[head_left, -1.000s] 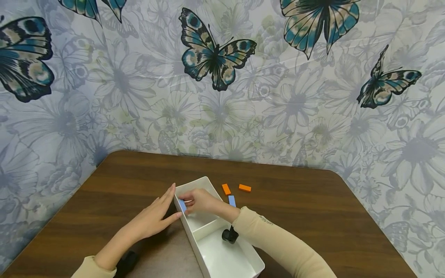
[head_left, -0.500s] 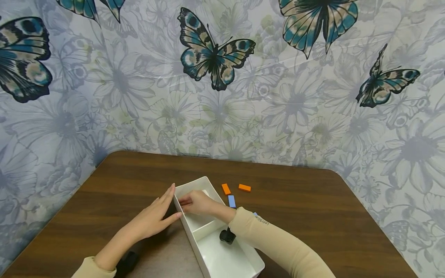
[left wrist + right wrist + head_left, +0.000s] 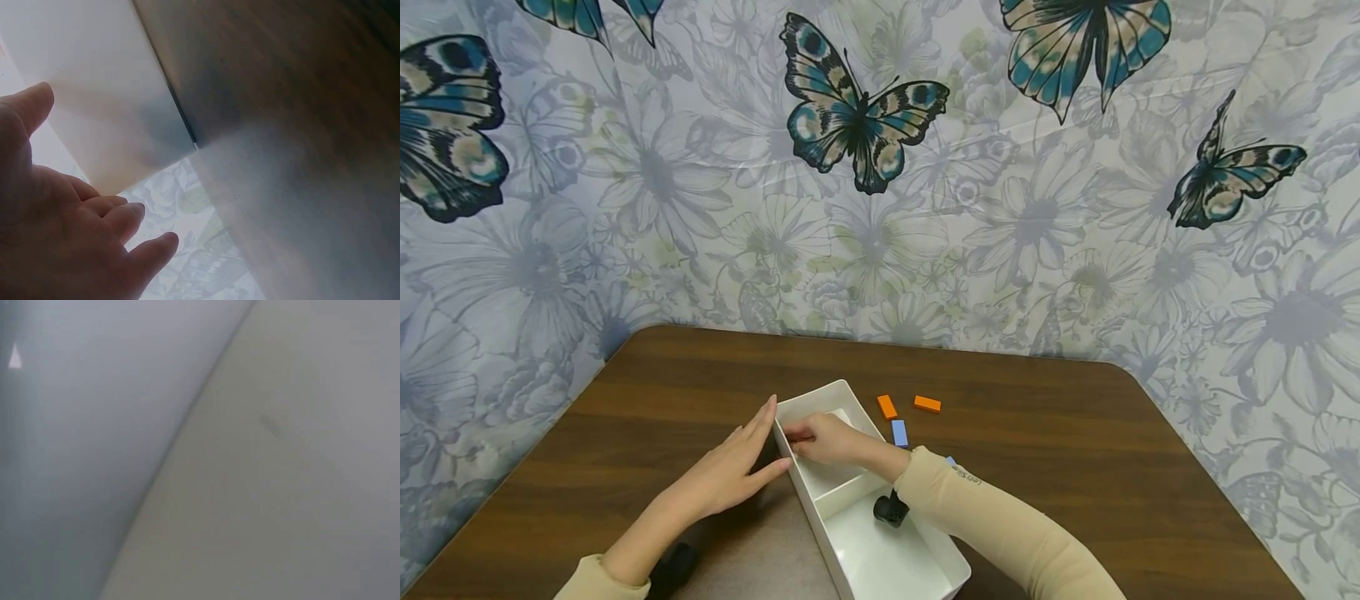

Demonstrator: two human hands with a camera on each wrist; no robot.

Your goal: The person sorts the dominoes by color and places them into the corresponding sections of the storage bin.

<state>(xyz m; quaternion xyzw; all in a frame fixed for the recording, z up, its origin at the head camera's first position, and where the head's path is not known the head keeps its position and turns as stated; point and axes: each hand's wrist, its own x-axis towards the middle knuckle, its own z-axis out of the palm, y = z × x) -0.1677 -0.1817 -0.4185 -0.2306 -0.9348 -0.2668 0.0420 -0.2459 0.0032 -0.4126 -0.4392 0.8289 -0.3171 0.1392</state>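
Unreadable dark lettering (image 3: 966,474) is marking the cream fabric sleeve (image 3: 1022,529). At lower centre, the released left grip (image 3: 722,471) is touching a white rectangular plastic box (image 3: 887,562) on the brown wooden bench (image 3: 1037,425); the right grip (image 3: 829,440) is resting inside, whether grasping I cannot tell. A butterfly-printed backdrop (image 3: 880,242) is filling the upper frame.

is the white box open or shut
Open: the head view looks into the white box, showing its divider, and the right hand reaches inside its far compartment.
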